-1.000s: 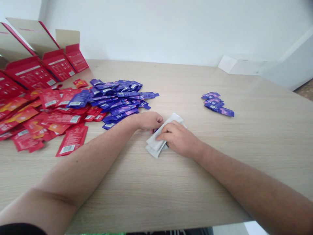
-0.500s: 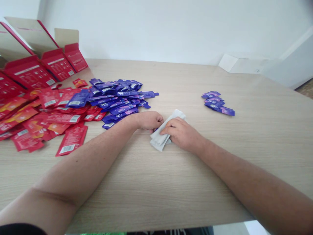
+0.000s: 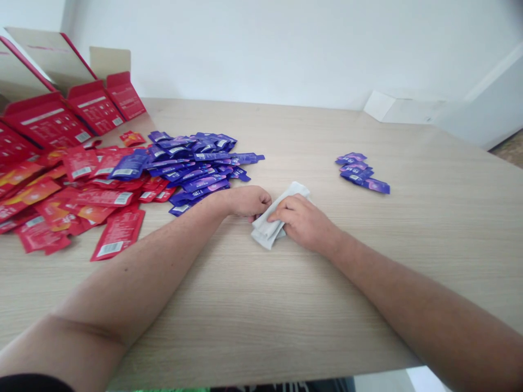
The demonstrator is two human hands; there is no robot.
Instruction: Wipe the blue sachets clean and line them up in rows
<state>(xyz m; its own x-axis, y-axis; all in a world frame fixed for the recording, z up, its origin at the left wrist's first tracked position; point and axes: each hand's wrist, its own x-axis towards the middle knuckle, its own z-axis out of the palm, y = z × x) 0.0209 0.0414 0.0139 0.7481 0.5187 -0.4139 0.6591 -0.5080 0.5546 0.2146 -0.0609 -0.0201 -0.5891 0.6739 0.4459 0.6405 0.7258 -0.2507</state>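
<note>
ok so my right hand (image 3: 301, 220) is clamped on the folded white bundle (image 3: 265, 224), thumb on one side and fingers over the top; can't tell if the stuff is cloth or paper, it's too blurry. Going by the purple pile (image 3: 206, 166), the bundle sits to its right and a bit closer to me, low over the table (image 3: 261, 305); compared with a second ago it has slid slightly away from me, and my right hand has gone along with it; since half a second ago it's barely budged.

My left hand (image 3: 249, 200) hasn't really moved; it's just to the right of the purple pile's near end, fingers curled in right up against the bundle; honestly can't tell whether they're pinching anything, the fingertips are hidden.

Everything else is the same as before; the red sachets (image 3: 98, 197) spread out left of the purple pile and meet its edge, with the red boxes (image 3: 47, 120) standing open behind them, further left of it; a few loose purple sachets (image 3: 355, 173) lie well off to its right; the white box (image 3: 408, 109) is farther right of it and further back, by the wall.
</note>
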